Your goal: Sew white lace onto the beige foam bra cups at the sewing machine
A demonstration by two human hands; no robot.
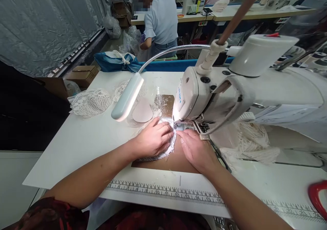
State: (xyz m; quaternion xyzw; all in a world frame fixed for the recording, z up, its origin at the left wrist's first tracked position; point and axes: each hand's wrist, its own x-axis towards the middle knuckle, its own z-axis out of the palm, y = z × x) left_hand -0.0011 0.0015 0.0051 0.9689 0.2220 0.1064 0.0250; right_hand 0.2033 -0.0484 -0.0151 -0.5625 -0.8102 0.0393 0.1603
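Note:
A rounded white lace piece with a frayed edge lies under the presser foot area of a white JUKI sewing machine. My left hand rests flat on top of it, fingers stretched toward the needle and covering much of the lace. On the other side of the needle, my right hand has its fingers extended, fingertips at the lace's right edge. Whether they pinch it cannot be made out. Beneath both hands is a brown plate on the white table.
A lit lamp on a bent neck hangs left of the machine. Lace pieces and a pale rounded pad lie beyond my left hand. White lace strips and a red handle are at right. A person sits behind.

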